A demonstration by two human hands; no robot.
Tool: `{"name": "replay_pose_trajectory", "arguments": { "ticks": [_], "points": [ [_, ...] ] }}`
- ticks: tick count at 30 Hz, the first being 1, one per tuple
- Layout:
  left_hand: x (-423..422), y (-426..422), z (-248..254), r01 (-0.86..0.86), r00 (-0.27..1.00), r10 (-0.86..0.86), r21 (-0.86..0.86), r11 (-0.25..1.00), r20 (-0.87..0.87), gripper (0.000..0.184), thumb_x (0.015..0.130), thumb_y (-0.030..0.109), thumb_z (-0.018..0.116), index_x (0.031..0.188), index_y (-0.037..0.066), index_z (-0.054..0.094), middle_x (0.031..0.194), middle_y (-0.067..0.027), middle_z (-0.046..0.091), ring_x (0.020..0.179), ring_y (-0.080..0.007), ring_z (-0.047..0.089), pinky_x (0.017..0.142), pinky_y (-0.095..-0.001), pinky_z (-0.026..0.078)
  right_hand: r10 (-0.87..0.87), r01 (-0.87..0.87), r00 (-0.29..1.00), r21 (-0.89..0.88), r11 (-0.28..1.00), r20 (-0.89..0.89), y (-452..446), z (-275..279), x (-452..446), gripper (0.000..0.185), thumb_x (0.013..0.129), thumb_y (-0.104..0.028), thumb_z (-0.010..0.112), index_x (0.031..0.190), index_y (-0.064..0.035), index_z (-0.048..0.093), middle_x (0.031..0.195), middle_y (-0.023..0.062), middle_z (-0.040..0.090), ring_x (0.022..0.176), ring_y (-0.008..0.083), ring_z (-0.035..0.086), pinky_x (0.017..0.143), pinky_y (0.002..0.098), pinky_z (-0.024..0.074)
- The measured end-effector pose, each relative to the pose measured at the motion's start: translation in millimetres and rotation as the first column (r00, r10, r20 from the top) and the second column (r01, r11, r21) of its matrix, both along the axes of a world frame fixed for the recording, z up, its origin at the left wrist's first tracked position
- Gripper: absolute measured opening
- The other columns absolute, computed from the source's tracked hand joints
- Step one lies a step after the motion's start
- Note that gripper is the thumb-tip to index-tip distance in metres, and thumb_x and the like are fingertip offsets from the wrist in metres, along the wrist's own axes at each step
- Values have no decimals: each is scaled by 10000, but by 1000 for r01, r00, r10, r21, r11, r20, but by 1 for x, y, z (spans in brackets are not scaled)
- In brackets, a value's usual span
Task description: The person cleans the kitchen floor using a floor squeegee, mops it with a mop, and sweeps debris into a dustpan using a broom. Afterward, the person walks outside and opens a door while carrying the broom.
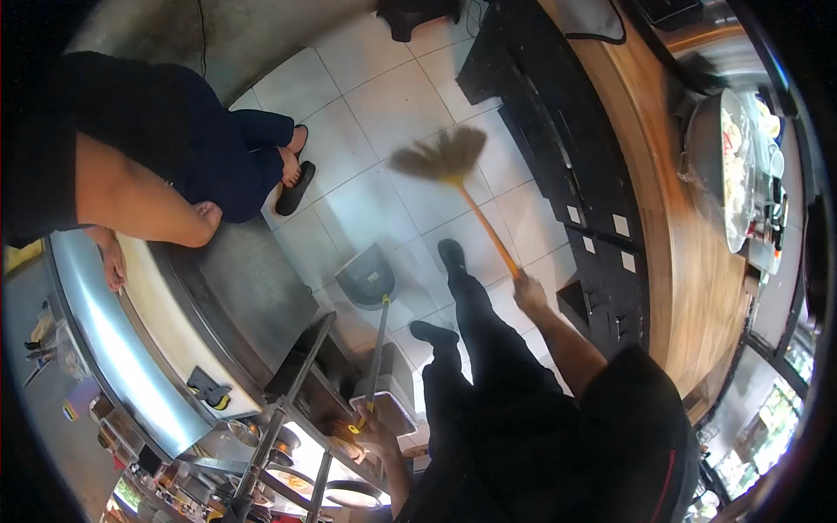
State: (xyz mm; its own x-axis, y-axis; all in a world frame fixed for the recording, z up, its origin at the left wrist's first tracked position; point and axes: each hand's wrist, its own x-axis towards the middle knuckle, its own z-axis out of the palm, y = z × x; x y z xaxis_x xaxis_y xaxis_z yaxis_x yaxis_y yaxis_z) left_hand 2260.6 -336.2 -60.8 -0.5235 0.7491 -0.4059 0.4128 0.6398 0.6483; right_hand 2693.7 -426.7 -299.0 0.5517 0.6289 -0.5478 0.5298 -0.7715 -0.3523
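Note:
My right hand (pixel 529 295) grips the orange handle of a broom (pixel 488 228). The broom's fan of brown bristles reaches out over the white floor tiles and looks slightly blurred. Down at the lower middle, my left hand (pixel 375 433) is closed round the yellow grip of a long-handled dustpan (pixel 366 277). The dustpan's grey scoop rests on the floor, left of my feet. A gap of bare tiles separates the bristles from the scoop. Metal rack bars stand just left of my left hand.
Another person (pixel 200 148) stands at left beside a steel-edged counter (pixel 105 305). On the right runs a wooden counter (pixel 689 288) with a plastic-covered food tray (pixel 732 166) above black cabinets (pixel 567 157). A metal rack (pixel 279 427) with pans stands at lower left.

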Motion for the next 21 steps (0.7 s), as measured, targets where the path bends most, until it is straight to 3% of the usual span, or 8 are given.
{"name": "replay_pose_trajectory", "arguments": {
  "ticks": [4, 9, 10, 13, 15, 18, 19, 21],
  "points": [
    [4, 31, 11, 243, 959, -269, -229, 943, -90, 385, 1006, 362, 589, 1133, 8, 670, 1094, -176, 664, 932, -280, 664, 773, -433, 597, -46, 35, 998, -222, 975, -44, -94, 97, -14, 335, 1041, -310, 414, 1047, -38, 609, 816, 256, 638, 702, 449, 597, 591, 527, 460],
    [-29, 10, -43, 323, 872, -394, -265, 909, -290, 565, 997, 600, 468, 1032, 105, 736, 857, -265, 705, 907, -444, 699, 723, -512, 533, -89, 159, 978, 400, 903, -190, -132, 66, 12, 567, 1075, -407, 382, 1367, 53, 539, 1179, 290, 667, 1044, 398, 686, 852, 438, 533],
    [-12, 26, -10, 309, 914, -328, -114, 944, -239, 607, 985, 621, 470, 1015, 76, 736, 838, -266, 694, 872, -477, 677, 711, -527, 532, 155, -219, 965, 332, 917, 209, -86, 88, 18, 511, 1079, -356, 379, 1348, 42, 553, 1098, 308, 665, 986, 457, 666, 818, 463, 531],
    [-30, 24, 1, 295, 892, -381, -324, 899, -244, 471, 963, 471, 635, 986, 12, 740, 829, -188, 724, 775, -229, 717, 695, -385, 531, 29, -47, 992, 146, 988, 122, -10, 19, 62, 405, 1038, -208, 462, 1350, 36, 545, 975, 272, 660, 805, 474, 638, 726, 512, 551],
    [-40, 23, -15, 320, 923, -358, -234, 918, -144, 651, 951, 640, 529, 900, 28, 743, 820, -302, 677, 883, -498, 668, 713, -535, 535, -3, -48, 982, 264, 963, 189, 9, -71, 89, 383, 1039, -220, 453, 1302, 28, 578, 943, 283, 654, 776, 494, 630, 704, 539, 541],
    [-74, 9, -22, 332, 915, -377, -263, 906, -142, 530, 960, 529, 607, 975, 17, 744, 793, -178, 720, 728, -298, 700, 679, -402, 526, -111, 48, 973, 289, 956, 204, -13, -173, 59, 252, 992, -192, 494, 1000, 29, 616, 862, 270, 631, 761, 472, 638, 664, 552, 514],
    [-81, 2, -15, 327, 934, -344, -155, 932, -100, 740, 944, 652, 532, 859, -62, 708, 802, -318, 668, 869, -503, 670, 705, -537, 532, 69, -127, 947, 166, 978, 315, -47, -190, 39, 197, 948, -169, 524, 970, 13, 597, 878, 213, 662, 788, 369, 662, 741, 514, 530],
    [-92, -2, 12, 332, 936, -346, -153, 931, -69, 721, 943, 635, 548, 856, -62, 706, 791, -316, 667, 861, -497, 674, 702, -541, 531, 120, -282, 881, 302, 911, 458, -116, -186, -21, 207, 856, -185, 599, 909, 9, 645, 753, 197, 642, 673, 422, 622, 631, 508, 518]
  ]
}}
